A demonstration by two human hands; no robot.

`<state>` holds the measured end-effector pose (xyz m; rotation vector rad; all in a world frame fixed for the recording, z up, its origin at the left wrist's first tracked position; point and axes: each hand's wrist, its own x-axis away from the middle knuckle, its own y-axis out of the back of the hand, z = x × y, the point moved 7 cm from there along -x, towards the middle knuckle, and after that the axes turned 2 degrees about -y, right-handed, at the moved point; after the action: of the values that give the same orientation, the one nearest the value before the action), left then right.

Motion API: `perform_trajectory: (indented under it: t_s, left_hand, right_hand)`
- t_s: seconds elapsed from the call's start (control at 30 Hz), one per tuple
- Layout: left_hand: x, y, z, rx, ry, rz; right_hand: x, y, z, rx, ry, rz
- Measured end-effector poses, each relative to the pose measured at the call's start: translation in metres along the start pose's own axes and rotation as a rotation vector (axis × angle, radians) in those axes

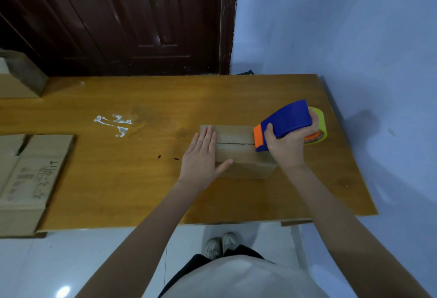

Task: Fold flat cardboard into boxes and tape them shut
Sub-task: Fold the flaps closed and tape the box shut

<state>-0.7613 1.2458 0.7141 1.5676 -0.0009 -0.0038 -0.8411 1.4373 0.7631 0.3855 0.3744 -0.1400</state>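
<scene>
A small brown cardboard box (238,148) stands on the wooden table (146,179), its two top flaps folded down and meeting at a dark seam. My left hand (202,155) lies flat on the box's left end, fingers straight, thumb along the near edge. My right hand (287,146) grips a blue and orange tape dispenser (282,122) with a yellow-green tape roll (319,125). The dispenser's orange front end sits on the right end of the seam.
Flattened cardboard boxes (28,179) lie stacked at the table's left near edge. Another cardboard box (19,80) sits at the far left. White marks (113,123) stain the tabletop. A blue wall borders the table's right side, a dark door stands behind.
</scene>
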Motion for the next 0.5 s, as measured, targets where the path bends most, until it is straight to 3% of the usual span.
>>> perform_trajectory:
  t_s: [0.1, 0.23, 0.5]
  left_hand:
    - [-0.002, 0.004, -0.010, 0.028, -0.018, -0.026]
    - [-0.005, -0.004, -0.027, 0.073, -0.169, -0.020]
    - [-0.005, -0.007, -0.020, 0.023, -0.166, 0.012]
  right_hand:
    - [-0.001, -0.004, -0.001, 0.033, -0.005, 0.056]
    - [0.001, -0.004, 0.000, 0.029, -0.019, 0.057]
    - [0.004, -0.005, 0.005, -0.019, -0.035, 0.025]
